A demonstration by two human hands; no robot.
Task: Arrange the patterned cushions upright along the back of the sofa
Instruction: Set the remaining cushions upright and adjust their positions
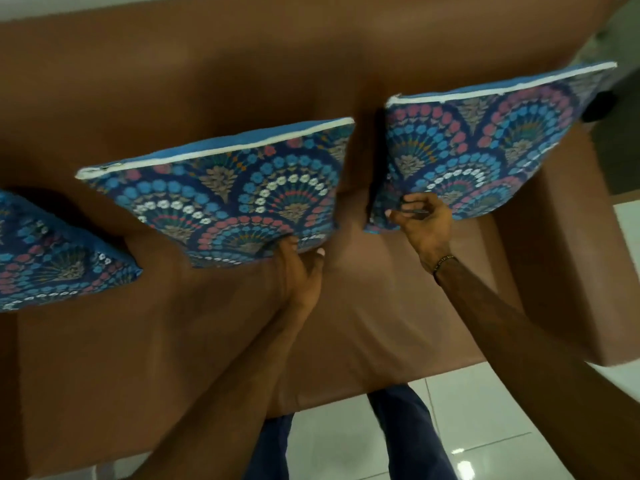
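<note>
Three blue patterned cushions rest on a brown sofa (346,341). The middle cushion (225,188) leans against the backrest, and my left hand (301,268) grips its lower right corner, fingers tucked under it. The right cushion (491,143) stands upright against the backrest near the armrest. My right hand (420,220) touches its lower left part with fingers curled but apart; no grip is evident. A third cushion (52,258) lies tilted at the left edge, partly cut off.
The sofa's right armrest (561,271) rises beside the right cushion. White tiled floor (485,445) shows in front of the seat, with my legs in dark trousers (405,441) against the sofa's front edge.
</note>
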